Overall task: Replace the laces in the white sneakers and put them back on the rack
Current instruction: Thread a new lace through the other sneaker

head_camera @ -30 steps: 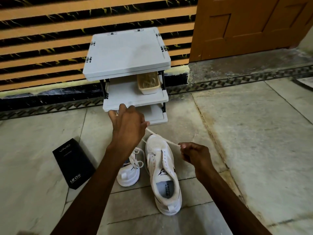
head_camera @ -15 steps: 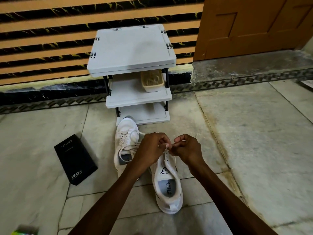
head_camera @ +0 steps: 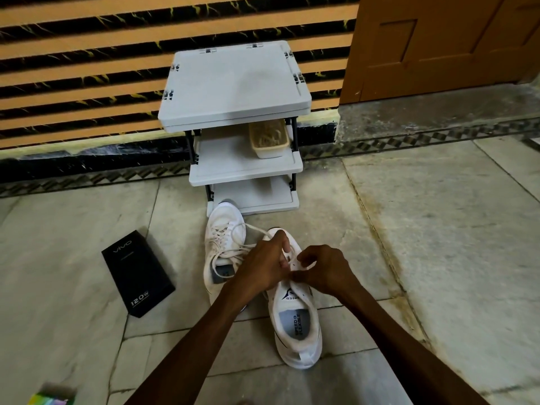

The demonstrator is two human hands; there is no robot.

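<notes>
Two white sneakers stand on the stone floor before a grey three-shelf rack (head_camera: 236, 83). The left sneaker (head_camera: 223, 229) is laced, its loose lace (head_camera: 233, 254) trailing toward my hands. The right sneaker (head_camera: 298, 325) points at the rack, heel toward me. My left hand (head_camera: 263, 267) and my right hand (head_camera: 324, 270) meet over its eyelets, fingers curled. Both pinch a white lace there. The lace tip is hidden between my fingers.
A beige basket (head_camera: 270, 138) sits on the rack's middle shelf. A black box (head_camera: 137, 273) lies on the floor left of the shoes. A colourful packet (head_camera: 49, 400) shows at the bottom left corner. An orange door (head_camera: 438, 45) stands at the back right.
A second ago my hands were apart, pulling the lace taut, left hand up by the rack. They have come together low over the right sneaker's eyelets.
</notes>
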